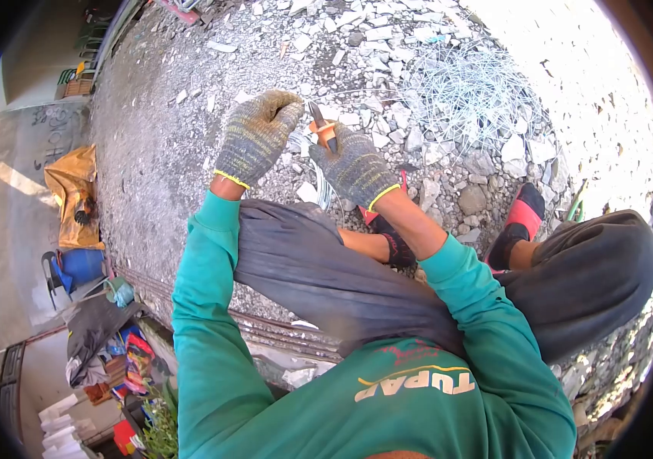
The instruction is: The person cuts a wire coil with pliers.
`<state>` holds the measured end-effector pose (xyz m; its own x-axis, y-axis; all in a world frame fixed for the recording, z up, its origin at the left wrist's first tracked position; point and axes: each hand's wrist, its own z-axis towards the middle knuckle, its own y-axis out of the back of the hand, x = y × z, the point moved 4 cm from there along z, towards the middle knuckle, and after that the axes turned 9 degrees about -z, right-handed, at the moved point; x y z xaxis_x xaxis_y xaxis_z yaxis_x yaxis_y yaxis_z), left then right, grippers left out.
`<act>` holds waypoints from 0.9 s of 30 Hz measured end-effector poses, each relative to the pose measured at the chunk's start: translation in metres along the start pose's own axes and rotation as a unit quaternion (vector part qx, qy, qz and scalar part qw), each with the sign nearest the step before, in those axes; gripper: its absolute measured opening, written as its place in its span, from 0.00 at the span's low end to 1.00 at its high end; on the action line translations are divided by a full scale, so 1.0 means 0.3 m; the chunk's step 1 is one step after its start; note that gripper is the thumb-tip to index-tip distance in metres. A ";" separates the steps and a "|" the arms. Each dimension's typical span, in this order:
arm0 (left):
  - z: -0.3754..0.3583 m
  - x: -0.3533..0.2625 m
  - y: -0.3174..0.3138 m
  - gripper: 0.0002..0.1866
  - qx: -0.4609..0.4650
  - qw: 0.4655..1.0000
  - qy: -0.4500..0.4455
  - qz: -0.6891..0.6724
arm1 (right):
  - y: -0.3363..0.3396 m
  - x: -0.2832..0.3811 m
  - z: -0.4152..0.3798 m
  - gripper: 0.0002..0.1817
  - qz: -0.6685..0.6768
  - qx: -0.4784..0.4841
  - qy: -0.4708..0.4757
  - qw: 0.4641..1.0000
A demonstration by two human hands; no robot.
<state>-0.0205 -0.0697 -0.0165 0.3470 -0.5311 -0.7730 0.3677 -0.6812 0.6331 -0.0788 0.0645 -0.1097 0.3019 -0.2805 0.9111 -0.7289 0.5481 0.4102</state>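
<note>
Both hands wear grey knitted gloves with yellow cuffs. My left hand (pixel 261 138) is closed, thumb and fingers pinched at a thin pale wire (pixel 357 92) that seems to run from the fingertips toward the right; its end inside the glove is hidden. Beside it, my right hand (pixel 357 162) wraps round a pair of pliers (pixel 324 131) with orange and black handles, jaws tilted up toward the left fingertips. Below the right hand hangs a bundle of pale wire (pixel 324 187), partly covered by the glove. A loose tangle of wire (pixel 476 96) lies on the rubble at upper right.
Broken stone and gravel (pixel 166 115) cover the ground. My feet in red-and-black footwear (pixel 522 218) rest on the rubble. Long rods (pixel 280 336) lie under my leg. At left are a brown sack (pixel 74 195), a blue container (pixel 81 266) and colourful bags (pixel 139 356).
</note>
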 end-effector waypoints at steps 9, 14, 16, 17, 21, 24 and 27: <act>-0.012 -0.028 -0.031 0.12 0.016 0.999 0.025 0.040 | 0.009 0.009 -0.009 0.14 0.075 -0.062 0.023 0.995; -0.017 -0.057 -0.038 0.12 0.018 0.998 0.041 0.041 | -0.004 -0.008 -0.002 0.14 0.085 -0.040 -0.015 0.995; -0.012 -0.046 -0.035 0.12 0.018 0.998 0.022 0.063 | -0.007 -0.009 0.001 0.14 0.079 -0.038 -0.015 0.996; -0.010 -0.043 -0.035 0.12 0.018 0.996 0.003 0.085 | -0.006 -0.010 0.002 0.14 0.084 -0.040 -0.018 0.995; -0.019 -0.031 -0.040 0.12 0.021 0.998 -0.002 0.055 | -0.018 -0.028 0.017 0.13 0.048 -0.046 -0.010 0.998; -0.022 -0.030 -0.040 0.12 0.013 0.999 0.007 0.035 | -0.015 -0.024 0.011 0.13 0.070 -0.052 0.016 0.996; -0.022 -0.023 -0.034 0.13 0.012 0.999 0.046 0.014 | -0.010 -0.013 0.007 0.12 0.085 -0.053 0.010 0.995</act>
<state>-0.0208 -0.0559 -0.0173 0.4348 -0.5019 -0.7477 0.3363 -0.6798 0.6518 -0.0792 0.0622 -0.1146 0.1928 -0.1606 0.9680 -0.7025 0.6662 0.2504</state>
